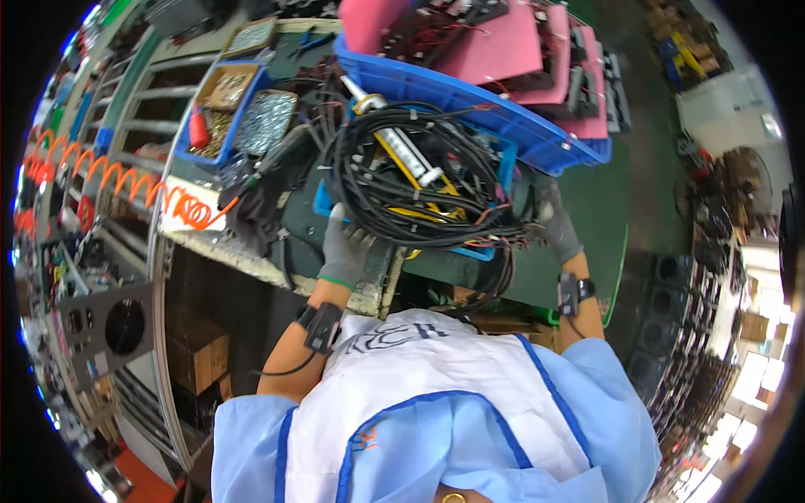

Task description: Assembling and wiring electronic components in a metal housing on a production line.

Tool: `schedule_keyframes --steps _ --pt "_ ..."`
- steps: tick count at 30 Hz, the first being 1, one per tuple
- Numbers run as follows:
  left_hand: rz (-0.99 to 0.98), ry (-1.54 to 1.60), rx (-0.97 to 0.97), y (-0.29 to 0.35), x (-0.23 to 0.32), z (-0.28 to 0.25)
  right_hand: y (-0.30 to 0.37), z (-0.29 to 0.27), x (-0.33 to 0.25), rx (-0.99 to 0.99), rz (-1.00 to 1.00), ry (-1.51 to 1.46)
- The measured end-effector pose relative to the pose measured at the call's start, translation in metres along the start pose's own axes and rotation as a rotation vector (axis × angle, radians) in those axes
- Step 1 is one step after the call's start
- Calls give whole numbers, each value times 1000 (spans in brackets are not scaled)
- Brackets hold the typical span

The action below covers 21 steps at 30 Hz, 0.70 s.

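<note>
A thick coil of black cables (pixel 356 180) lies heaped over a light-blue tray (pixel 508 159). In the middle of the coil rests a white sealant tube with a pointed nozzle, set in a yellow caulking gun (pixel 394 151). My left hand (pixel 344 251), in a grey glove, closes at the near left edge of the coil, thumb up and fingers partly under the cables. At the right end, my right hand (pixel 560 225), also gloved, closes by the gathered cable ends. Cables hide some of its fingertips.
Beyond the coil stands a large blue crate (pixel 470 96) with pink foam sheets (pixel 495 50) and black parts. To the left are a blue bin of screws (pixel 220 138), pliers (pixel 309 42) and an orange coiled air hose (pixel 126 184). Loose cables hang past the table's near edge.
</note>
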<state>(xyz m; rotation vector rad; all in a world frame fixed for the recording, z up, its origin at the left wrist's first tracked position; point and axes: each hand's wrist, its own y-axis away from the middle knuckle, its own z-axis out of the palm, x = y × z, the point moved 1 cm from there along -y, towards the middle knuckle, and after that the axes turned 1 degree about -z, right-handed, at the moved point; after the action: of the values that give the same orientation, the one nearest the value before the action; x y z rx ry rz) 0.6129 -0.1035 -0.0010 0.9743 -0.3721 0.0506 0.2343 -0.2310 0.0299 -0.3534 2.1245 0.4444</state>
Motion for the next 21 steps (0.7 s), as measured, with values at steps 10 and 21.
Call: schedule_keyframes --steps 10,21 --pt "-59 -211 27 22 -22 22 80 135 36 456 435 -64" --pt "-52 -19 -20 14 -19 7 10 -9 -16 453 -25 1013"
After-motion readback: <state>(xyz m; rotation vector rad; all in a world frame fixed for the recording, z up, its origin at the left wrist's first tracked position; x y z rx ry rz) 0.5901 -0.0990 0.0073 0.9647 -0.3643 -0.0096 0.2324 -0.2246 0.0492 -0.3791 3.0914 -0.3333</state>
